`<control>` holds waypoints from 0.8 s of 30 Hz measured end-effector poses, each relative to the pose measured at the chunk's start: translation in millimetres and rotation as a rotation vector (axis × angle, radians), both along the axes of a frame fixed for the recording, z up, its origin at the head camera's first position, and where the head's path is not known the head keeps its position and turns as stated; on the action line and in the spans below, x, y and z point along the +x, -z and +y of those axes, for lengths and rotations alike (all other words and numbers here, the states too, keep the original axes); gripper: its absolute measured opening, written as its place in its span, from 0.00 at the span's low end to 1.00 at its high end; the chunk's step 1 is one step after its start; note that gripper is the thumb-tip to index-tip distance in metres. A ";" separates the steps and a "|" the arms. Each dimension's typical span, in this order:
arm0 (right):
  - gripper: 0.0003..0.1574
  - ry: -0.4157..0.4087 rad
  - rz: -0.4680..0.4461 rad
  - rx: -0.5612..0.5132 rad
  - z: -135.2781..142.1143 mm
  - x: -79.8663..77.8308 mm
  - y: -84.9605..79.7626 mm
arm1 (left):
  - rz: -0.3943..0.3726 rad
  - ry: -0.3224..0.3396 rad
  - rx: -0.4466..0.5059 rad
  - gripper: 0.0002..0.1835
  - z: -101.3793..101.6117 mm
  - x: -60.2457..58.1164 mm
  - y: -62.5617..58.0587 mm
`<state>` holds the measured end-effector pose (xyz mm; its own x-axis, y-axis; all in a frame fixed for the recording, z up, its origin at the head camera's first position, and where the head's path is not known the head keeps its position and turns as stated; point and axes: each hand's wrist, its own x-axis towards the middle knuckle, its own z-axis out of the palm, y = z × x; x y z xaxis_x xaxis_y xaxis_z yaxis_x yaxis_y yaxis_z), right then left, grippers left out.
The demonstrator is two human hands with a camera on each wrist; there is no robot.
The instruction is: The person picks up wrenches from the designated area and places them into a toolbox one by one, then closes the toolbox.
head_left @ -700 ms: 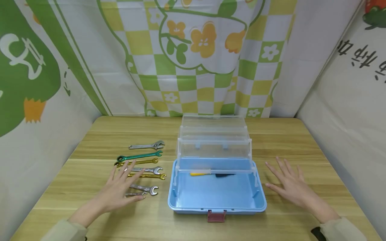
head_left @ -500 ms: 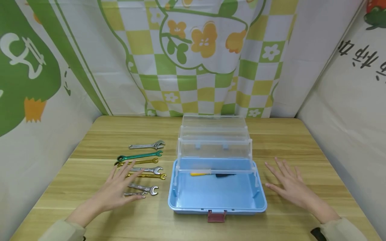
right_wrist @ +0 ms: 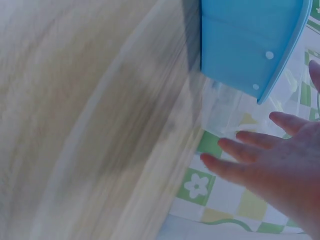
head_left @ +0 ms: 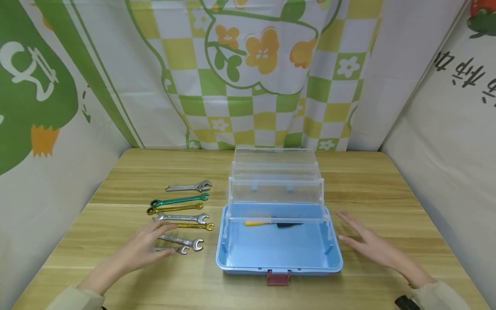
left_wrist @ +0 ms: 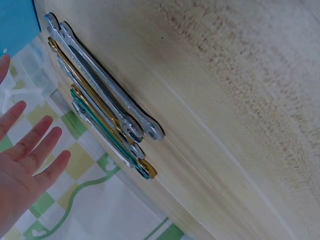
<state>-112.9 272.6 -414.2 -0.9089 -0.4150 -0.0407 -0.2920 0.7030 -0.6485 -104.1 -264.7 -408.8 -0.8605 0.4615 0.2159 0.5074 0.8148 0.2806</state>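
Note:
My left hand (head_left: 145,247) hovers over the lower left of a row of wrenches, its fingers extended and holding nothing. The row has a silver adjustable wrench (head_left: 190,187) at the back, a green wrench (head_left: 180,201), a gold wrench (head_left: 176,209), a silver open-end wrench (head_left: 184,218), another gold wrench (head_left: 195,226), and silver wrenches (head_left: 182,242) in front. The hand partly hides the nearer ones. To the right of a blue toolbox (head_left: 279,271), my right hand (head_left: 372,245) is held with straight fingers, apart from the box. In the right wrist view this hand (right_wrist: 280,160) also holds nothing.
The toolbox stands open, its clear lid and trays (head_left: 275,189) raised at the back. A yellow-handled tool (head_left: 257,223) and a black item (head_left: 288,224) lie inside. A maroon latch (head_left: 277,278) hangs in front. Patterned curtains (head_left: 267,107) border the wooden table (head_left: 356,172).
Both hands have tilted and drawn slightly toward the body, fingers lower and less spread. More of the gold and silver wrenches now shows. The toolbox and wrenches stay put.

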 end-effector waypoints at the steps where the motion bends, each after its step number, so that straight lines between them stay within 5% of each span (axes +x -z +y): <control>1: 0.37 -0.006 -0.020 -0.030 -0.4 -0.1 0.1 | -0.008 0.001 0.012 0.29 -0.3 0.3 0.0; 12: 0.40 -0.043 -0.253 -0.382 -5.1 -1.3 1.4 | -0.088 0.008 0.077 0.20 -4.1 -0.7 5.5; 24: 0.37 0.066 -0.408 -0.446 -7.8 -0.1 6.1 | -0.191 0.037 0.068 0.15 -9.2 -7.4 11.5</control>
<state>-113.0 264.8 -420.3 -0.8811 -0.4152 -0.2263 0.0770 0.3461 -0.9350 -111.5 -273.9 -420.3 -0.8717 0.4831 0.0820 0.4686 0.7728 0.4281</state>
